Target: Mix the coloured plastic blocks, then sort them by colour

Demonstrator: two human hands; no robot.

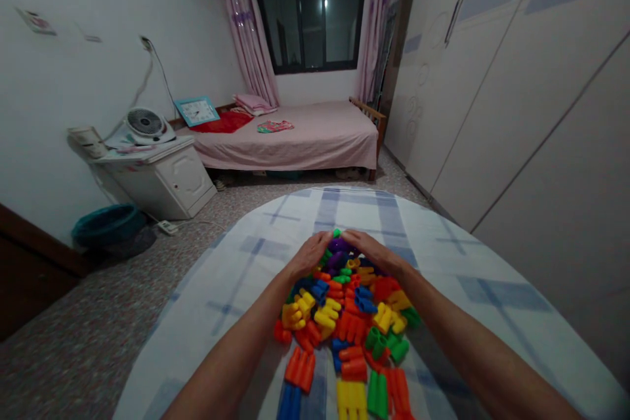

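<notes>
A heap of colourful plastic building blocks (352,325) in red, yellow, blue, green and purple lies on the table between my forearms. My left hand (314,253) curves round the far left side of the heap, fingers stretched out and touching the blocks. On the far right side my right hand (370,249) does the same, its fingertips almost meeting those of the left. Between the fingertips a small green block (337,233) shows, with purple blocks (338,254) just behind it. Neither hand grips a single block. At the near edge lie a yellow block (352,400) and several others.
A blue-and-white checked cloth (246,269) covers the round table. Beyond it stands a bed (305,144) with a pink sheet. A white cabinet (167,177) with a fan (146,123) and a teal bin (109,223) are left; a wardrobe (482,79) is right.
</notes>
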